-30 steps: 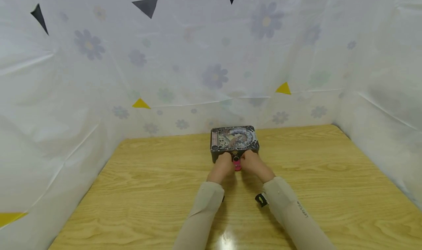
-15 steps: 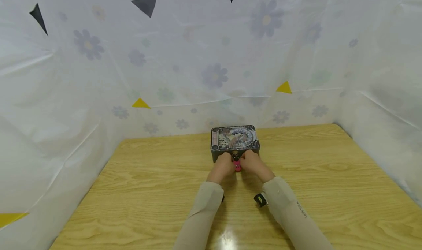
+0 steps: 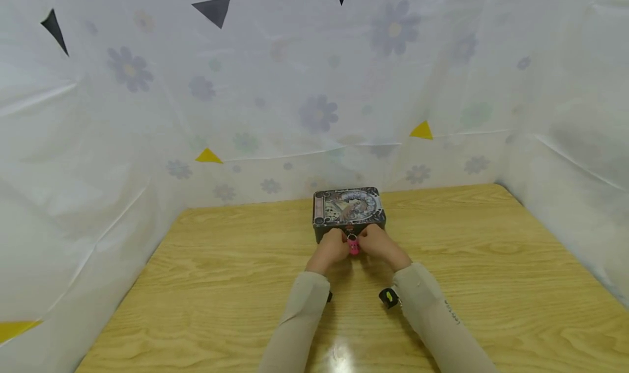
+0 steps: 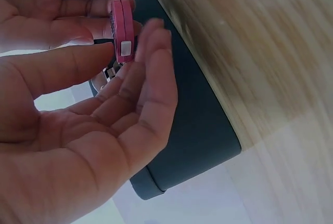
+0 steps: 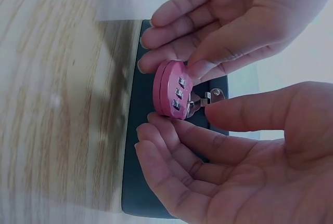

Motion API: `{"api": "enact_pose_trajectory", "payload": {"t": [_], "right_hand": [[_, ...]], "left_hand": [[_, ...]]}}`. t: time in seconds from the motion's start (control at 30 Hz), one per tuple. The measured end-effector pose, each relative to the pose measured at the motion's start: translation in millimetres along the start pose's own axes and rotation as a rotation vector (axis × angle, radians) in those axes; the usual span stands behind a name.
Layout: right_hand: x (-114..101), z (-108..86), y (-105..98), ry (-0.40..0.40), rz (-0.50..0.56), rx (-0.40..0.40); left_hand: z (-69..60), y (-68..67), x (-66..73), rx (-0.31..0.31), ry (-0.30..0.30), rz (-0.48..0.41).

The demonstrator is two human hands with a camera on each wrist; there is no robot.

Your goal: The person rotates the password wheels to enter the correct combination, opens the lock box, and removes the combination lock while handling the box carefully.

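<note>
A pink three-dial padlock (image 3: 353, 246) hangs at the front clasp (image 5: 214, 97) of a dark tin box (image 3: 350, 206) with a patterned lid, which is closed. My left hand (image 3: 334, 247) pinches one edge of the padlock (image 5: 170, 89) between thumb and fingers, seen in the right wrist view. From the other side, my right hand (image 3: 382, 246) touches the padlock's opposite end with a loosely bent index finger, its thumb tip close to the clasp. In the left wrist view, both hands meet around the padlock (image 4: 123, 29), with my left hand (image 4: 99, 130) nearest.
The box stands near the back edge of a wooden table (image 3: 236, 285). White flower-patterned sheeting (image 3: 275, 89) with black and yellow triangles hangs behind and on both sides. A small dark object (image 3: 389, 297) is at the right cuff.
The padlock has tilted slightly between the hands. Both hands stay at the box front, and the head view has shifted a little.
</note>
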State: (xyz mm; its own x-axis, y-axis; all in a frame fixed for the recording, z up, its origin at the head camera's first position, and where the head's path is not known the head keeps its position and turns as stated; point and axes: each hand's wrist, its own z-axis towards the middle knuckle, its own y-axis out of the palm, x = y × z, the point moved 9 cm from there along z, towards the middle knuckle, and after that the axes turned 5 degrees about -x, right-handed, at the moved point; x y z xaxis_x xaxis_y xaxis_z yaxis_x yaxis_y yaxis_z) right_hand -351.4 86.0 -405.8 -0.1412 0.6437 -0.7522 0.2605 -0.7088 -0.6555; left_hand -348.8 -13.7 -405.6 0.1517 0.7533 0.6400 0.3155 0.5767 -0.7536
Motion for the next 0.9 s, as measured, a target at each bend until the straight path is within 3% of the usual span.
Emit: {"api": "enact_pose_trajectory", "payload": {"t": [0.2, 0.37, 0.6, 0.73, 0.9], "right_hand": [[0, -0.4, 3, 0.003, 0.054, -0.020], [7, 0.0, 12, 0.090, 0.165, -0.096], [12, 0.2, 24, 0.160, 0.426, -0.189], [12, -1.1, 26, 0.174, 0.529, -0.204], [16, -1.1, 29, 0.207, 0.569, -0.206]], "left_hand": [[0.3, 1.4, -5.5, -0.018, -0.010, -0.039], [0.5, 2.6, -9.0, -0.030, -0.018, -0.137], [-1.0, 2.3, -9.0, -0.033, -0.040, -0.280], [-2.4, 2.9, -8.9, -0.037, -0.051, -0.316], [-3.6, 4.0, -9.2, -0.045, -0.064, -0.323]]}}
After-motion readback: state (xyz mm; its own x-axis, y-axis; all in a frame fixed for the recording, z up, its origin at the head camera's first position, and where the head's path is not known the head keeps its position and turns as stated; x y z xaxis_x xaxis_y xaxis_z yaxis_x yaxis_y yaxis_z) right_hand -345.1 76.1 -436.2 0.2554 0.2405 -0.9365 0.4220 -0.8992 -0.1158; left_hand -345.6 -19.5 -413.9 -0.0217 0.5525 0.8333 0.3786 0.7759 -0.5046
